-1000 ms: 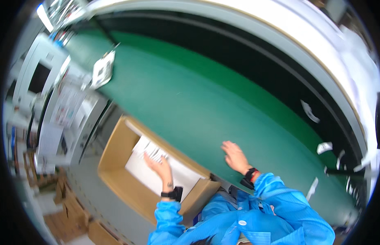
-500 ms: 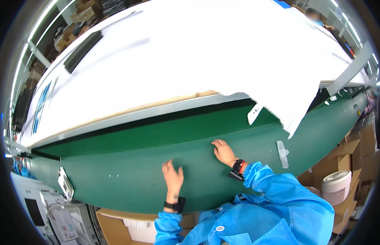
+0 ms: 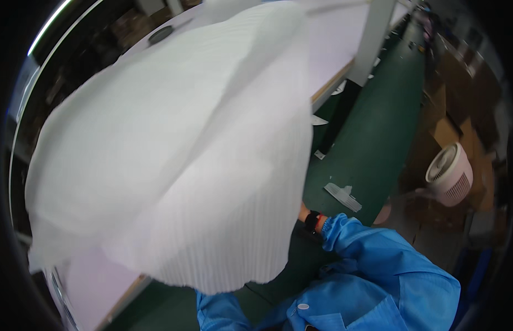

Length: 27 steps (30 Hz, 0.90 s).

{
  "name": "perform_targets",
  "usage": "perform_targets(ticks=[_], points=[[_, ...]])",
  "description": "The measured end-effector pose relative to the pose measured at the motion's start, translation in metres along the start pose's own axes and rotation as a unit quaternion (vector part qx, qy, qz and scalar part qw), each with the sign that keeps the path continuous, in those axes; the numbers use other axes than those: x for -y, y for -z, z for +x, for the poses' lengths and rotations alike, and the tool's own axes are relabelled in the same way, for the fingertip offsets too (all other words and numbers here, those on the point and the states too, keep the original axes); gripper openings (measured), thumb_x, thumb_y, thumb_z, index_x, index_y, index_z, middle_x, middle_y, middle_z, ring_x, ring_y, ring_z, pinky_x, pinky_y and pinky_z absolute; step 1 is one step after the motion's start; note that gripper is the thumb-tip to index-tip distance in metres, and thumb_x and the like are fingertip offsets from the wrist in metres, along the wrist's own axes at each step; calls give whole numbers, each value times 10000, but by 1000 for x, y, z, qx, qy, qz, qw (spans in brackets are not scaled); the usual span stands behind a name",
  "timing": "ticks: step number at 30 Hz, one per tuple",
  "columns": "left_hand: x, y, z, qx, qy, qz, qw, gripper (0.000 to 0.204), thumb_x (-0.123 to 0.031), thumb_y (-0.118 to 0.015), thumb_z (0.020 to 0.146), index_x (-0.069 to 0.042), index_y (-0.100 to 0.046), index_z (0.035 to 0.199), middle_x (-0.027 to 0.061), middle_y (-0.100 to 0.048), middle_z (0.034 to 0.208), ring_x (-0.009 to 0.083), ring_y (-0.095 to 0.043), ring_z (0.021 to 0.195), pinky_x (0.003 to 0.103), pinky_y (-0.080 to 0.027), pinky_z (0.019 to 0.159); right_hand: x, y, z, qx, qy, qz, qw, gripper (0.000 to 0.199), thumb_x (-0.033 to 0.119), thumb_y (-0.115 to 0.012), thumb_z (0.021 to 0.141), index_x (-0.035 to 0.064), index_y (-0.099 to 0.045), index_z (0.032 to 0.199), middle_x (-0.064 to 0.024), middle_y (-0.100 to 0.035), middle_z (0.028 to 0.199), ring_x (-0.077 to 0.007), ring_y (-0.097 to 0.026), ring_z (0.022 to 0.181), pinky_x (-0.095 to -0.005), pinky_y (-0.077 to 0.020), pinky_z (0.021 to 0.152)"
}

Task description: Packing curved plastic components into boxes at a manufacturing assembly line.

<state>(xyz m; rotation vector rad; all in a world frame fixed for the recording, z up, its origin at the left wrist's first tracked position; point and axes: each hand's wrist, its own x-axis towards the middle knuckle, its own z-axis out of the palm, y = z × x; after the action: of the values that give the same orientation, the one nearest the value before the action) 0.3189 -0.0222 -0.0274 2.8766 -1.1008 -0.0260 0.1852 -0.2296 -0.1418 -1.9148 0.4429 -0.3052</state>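
A large, thin, ribbed white packing foam sheet (image 3: 157, 154) billows across the middle and left, its lower edge hanging close to my body. My right hand (image 3: 304, 212) meets the sheet's right edge; only the part near the dark wristband shows, and its fingers are hidden behind the sheet. Below the sheet's bottom edge the blue sleeve (image 3: 220, 310) of my left arm comes up. The sheet covers my left hand entirely. What either hand grips cannot be made out.
A raised white tabletop (image 3: 336, 33) with a wooden edge lies behind the sheet. Below runs a green work surface (image 3: 372, 132), with a clear plastic strip (image 3: 343, 197) on it. A pale round fan (image 3: 450, 174) stands at the right among cardboard boxes. A grey post (image 3: 372, 41) rises from the tabletop.
The foam sheet has come up over the table and now hides my left hand and most of my right. The view has swung, so the green surface runs steeply up to the right.
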Motion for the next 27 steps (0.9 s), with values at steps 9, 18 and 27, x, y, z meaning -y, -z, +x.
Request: perform_targets(ticks=[9, 18, 27], points=[[-20, -31, 16, -15, -119, -15, 993, 638, -185, -653, 808, -67, -372, 1369, 188, -407, 1387, 388, -373, 1282, 468, -319, 1059, 42, -39, 67, -24, -38, -91, 995, 551, 279, -721, 765, -16, -446, 1141, -232, -583, 1041, -386, -623, 922, -445, -528, 747], [4, -51, -117, -39, -48, -36, 997, 658, -188, -668, 808, -103, -364, 1385, 180, -414, 1387, 390, -387, 1266, 440, -317, 1063, 51, -113, 54, 79, -22, -18, 996, 279, 203, -630, 801, 6, -554, 984, -180, -624, 939, -328, -618, 882, -433, -507, 729], [-56, -87, -309, -96, 117, -66, 986, 680, -191, -682, 807, -140, -355, 1402, 172, -421, 1386, 391, -401, 1249, 412, -316, 1067, 144, -77, -109, 252, -63, 414, 873, 264, 202, -508, 845, 14, -584, 1012, -175, -610, 1008, -322, -578, 924, -433, -443, 820]])
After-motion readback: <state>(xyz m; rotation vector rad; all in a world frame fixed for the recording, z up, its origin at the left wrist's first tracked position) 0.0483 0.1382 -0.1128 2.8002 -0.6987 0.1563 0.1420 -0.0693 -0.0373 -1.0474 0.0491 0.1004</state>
